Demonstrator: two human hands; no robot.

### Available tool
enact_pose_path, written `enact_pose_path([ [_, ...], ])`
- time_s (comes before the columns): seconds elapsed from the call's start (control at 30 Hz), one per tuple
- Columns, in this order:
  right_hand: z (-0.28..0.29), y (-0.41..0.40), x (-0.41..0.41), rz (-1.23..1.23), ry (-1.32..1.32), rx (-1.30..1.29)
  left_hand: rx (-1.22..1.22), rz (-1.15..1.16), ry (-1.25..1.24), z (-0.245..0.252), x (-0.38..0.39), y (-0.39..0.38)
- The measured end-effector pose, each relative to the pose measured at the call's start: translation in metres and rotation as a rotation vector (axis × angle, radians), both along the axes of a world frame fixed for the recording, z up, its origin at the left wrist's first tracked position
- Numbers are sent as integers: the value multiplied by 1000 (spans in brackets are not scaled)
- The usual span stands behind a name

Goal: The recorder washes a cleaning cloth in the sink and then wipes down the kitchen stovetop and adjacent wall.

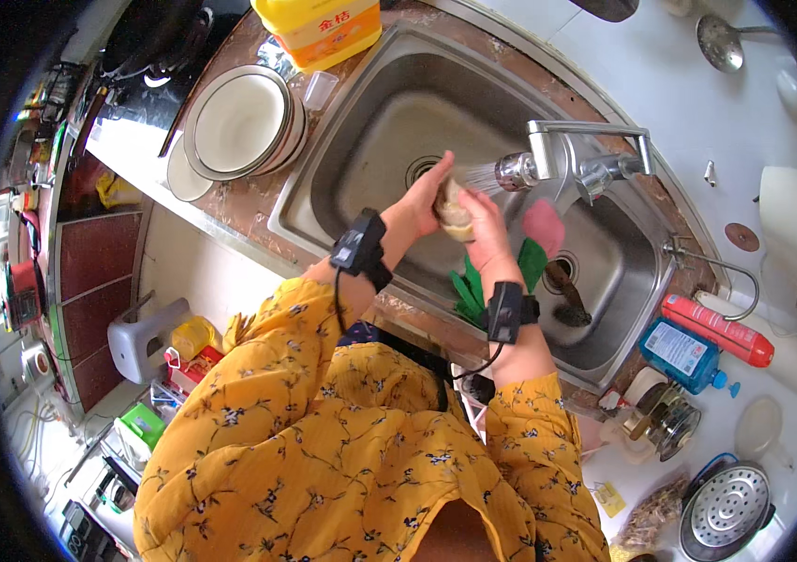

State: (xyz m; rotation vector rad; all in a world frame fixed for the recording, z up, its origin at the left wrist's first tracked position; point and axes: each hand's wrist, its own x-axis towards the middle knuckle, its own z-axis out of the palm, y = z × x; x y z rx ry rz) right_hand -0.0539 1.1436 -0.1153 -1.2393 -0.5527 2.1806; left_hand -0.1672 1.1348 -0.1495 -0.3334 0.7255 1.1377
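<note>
Over the left basin of a stainless steel double sink (398, 112), both hands are closed around a soft-looking pale tan piece (453, 211). Blur keeps me from telling whether it is a sponge, a loofah or a folded cloth. My left hand (426, 197) presses its left side with the thumb up, and my right hand (486, 221) grips the right side. Water sprays sideways onto it from the chrome faucet head (514, 172). Just beyond my right wrist, green gloves or cloths (469, 288), a pink cloth (544, 225) and a dark-headed brush (570, 309) lie at the right basin.
Stacked bowls and plates (240, 123) stand on the counter left of the sink, near a small plastic cup (320, 90) and a yellow jug (321, 35). At right are a thin curved tap (743, 281), a red bottle (718, 330) and a blue liquid bottle (679, 355).
</note>
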Motion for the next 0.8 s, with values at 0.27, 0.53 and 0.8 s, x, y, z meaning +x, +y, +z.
enact_pose_path([
  [0.27,-32,24,5,-36,-1184,736,-225,-18,332,24,46,8],
  [0.53,-44,-1,-9,-67,-662,779,-124,93,157,13,21,20],
  [0.8,-33,27,-12,-254,-784,428,-103,13,418,10,38,17],
])
